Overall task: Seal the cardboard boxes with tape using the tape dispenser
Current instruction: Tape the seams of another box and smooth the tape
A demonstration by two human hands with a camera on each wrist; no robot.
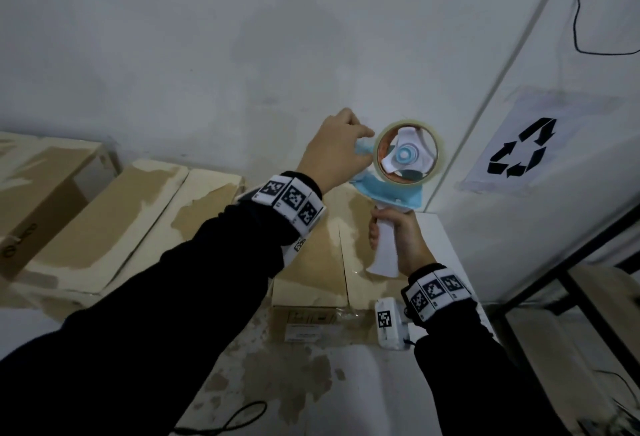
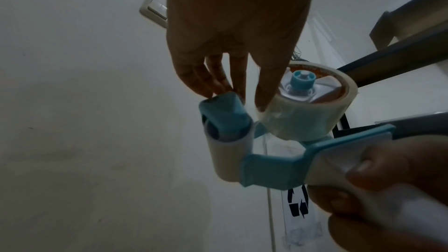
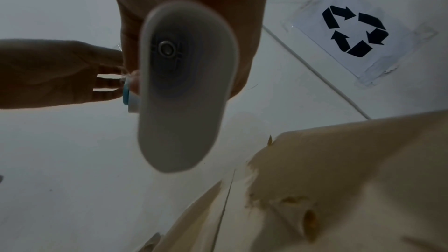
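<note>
The tape dispenser (image 1: 391,190) is blue with a white handle and carries a roll of clear tape (image 1: 407,153). It is held up in the air against the white wall, above a closed cardboard box (image 1: 311,262) with a centre seam. My right hand (image 1: 391,238) grips the handle from below. My left hand (image 1: 363,138) reaches to the dispenser's front end. In the left wrist view its fingertips (image 2: 218,87) touch the blue flap (image 2: 223,110) over the white roller, and the thumb rests on the tape roll (image 2: 303,114). The fingers look fairly straight.
More cardboard boxes (image 1: 104,221) lie side by side to the left along the wall. A recycling sign (image 1: 519,148) is taped to the wall at the right. A dark metal frame (image 1: 554,280) stands at the right, and a black cable (image 1: 225,425) lies on the floor.
</note>
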